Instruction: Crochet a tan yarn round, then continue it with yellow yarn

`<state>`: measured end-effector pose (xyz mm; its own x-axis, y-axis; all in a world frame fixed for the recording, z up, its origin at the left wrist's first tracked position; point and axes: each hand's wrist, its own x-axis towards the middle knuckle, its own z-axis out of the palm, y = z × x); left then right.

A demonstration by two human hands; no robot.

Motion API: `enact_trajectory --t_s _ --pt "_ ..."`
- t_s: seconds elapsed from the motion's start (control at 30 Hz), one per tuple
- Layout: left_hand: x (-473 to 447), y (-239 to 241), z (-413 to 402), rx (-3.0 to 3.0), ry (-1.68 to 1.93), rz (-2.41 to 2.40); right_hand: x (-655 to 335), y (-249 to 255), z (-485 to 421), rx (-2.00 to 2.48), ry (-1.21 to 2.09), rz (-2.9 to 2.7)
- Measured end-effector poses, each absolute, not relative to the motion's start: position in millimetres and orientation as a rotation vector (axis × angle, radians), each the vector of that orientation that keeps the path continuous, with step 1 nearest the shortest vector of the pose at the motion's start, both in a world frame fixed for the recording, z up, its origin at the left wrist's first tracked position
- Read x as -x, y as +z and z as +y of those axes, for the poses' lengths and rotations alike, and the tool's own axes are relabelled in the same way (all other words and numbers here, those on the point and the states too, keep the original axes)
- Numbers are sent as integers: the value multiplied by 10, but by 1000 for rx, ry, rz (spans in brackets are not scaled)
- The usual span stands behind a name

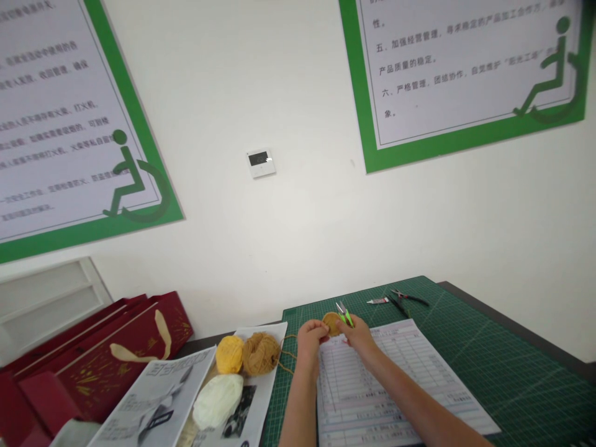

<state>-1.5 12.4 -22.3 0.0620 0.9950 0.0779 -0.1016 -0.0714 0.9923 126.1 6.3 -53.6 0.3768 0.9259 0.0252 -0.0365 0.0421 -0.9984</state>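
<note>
Between my two hands is a small round mustard-coloured piece (332,323) that looks crocheted. My left hand (310,339) pinches its left edge with closed fingers. A pair of thread snips (344,315) with bright green handles is gripped in my right hand (359,335), blades pointing up and away. The right fingers are at the piece's right edge; whether they also hold it I cannot tell. Brown yarn (287,355) strands run from near my left hand toward a brown yarn ball (261,354). Beside that ball sit a yellow ball (230,354) and a white ball (218,401).
A green cutting mat (465,347) covers the table, with a printed form (395,379) under my forearms. Pliers (412,298), a black tool (398,306) and a small tube (377,301) lie at the back. Printed sheets (158,397) and red gift bags (121,366) stand left.
</note>
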Motion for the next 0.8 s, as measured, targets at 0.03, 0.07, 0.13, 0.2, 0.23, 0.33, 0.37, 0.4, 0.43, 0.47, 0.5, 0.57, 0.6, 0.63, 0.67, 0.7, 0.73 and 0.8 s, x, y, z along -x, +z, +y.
enact_trajectory --t_s 0.03,0.07,0.13,0.2,0.23,0.33,0.37,0.4,0.43,0.47,0.5,0.57,0.6,0.63,0.67,0.7,0.73,0.8 --pt "14 -214 120 -1193 1256 1031 -1270 -555 82 1321 888 -912" --pt "13 -207 117 -1170 1253 1012 -1279 -572 100 1329 860 -918" --pt "15 -196 115 -1134 1246 977 -1291 -596 127 1343 822 -928" --pt "20 -187 112 -1107 1241 947 -1292 -608 139 1358 817 -935" --pt "23 -184 109 -1091 1238 933 -1289 -610 140 1366 824 -935" --pt "32 -182 97 -1044 1225 894 -1268 -613 128 1375 856 -928" --pt "35 -185 94 -1041 1222 888 -1261 -613 124 1374 863 -925" --pt "37 -191 94 -1047 1220 887 -1254 -614 120 1371 867 -922" --pt "39 -200 95 -1060 1222 888 -1248 -614 119 1368 868 -920" --pt "41 -211 100 -1080 1227 893 -1244 -614 119 1364 865 -917" --pt "42 -223 108 -1102 1234 901 -1240 -614 121 1361 859 -915" --pt "44 -252 131 -1158 1255 941 -1238 -614 129 1353 835 -912" --pt "44 -267 145 -1195 1264 971 -1239 -614 132 1348 819 -913" --pt "44 -282 159 -1235 1267 998 -1241 -614 135 1343 802 -915" --pt "43 -297 173 -1273 1266 1021 -1242 -613 136 1339 788 -916" --pt "41 -312 187 -1307 1262 1035 -1243 -612 137 1336 777 -917" --pt "39 -325 201 -1339 1260 1045 -1243 -611 135 1334 770 -918" --pt "34 -348 225 -1412 1278 1069 -1237 -608 130 1332 771 -923"
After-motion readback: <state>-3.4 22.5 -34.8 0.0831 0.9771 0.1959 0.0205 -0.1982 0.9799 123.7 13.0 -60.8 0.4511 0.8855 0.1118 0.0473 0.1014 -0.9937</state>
